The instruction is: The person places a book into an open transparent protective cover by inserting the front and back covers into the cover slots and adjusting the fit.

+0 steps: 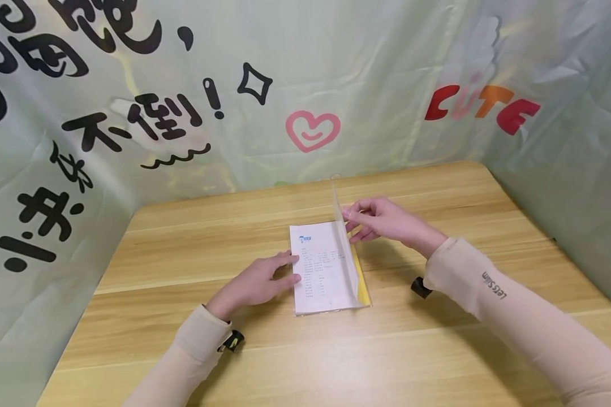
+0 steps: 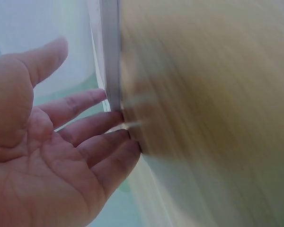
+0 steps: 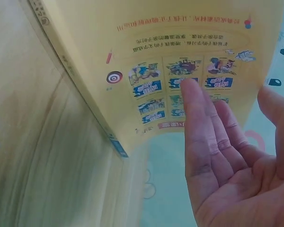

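A thin book (image 1: 319,282) with printed white pages lies open on the wooden table (image 1: 193,254). Its yellow cover (image 3: 146,28), with small cartoon pictures, stands raised on the right side. My right hand (image 1: 387,220) is against the outside of this cover; its fingers stretch along the yellow face, with the thumb by the free edge. Whether the thumb reaches round the edge is unclear. At the book's left side, my left hand (image 1: 257,285) touches the page edge with extended fingers. In the left wrist view the left hand (image 2: 61,156) has its fingertips against the page block (image 2: 111,52).
A pale cloth backdrop (image 1: 387,68) with black lettering and a pink heart (image 1: 313,131) hangs behind and around the table. Dark wrist pieces (image 1: 420,287) are on both cuffs.
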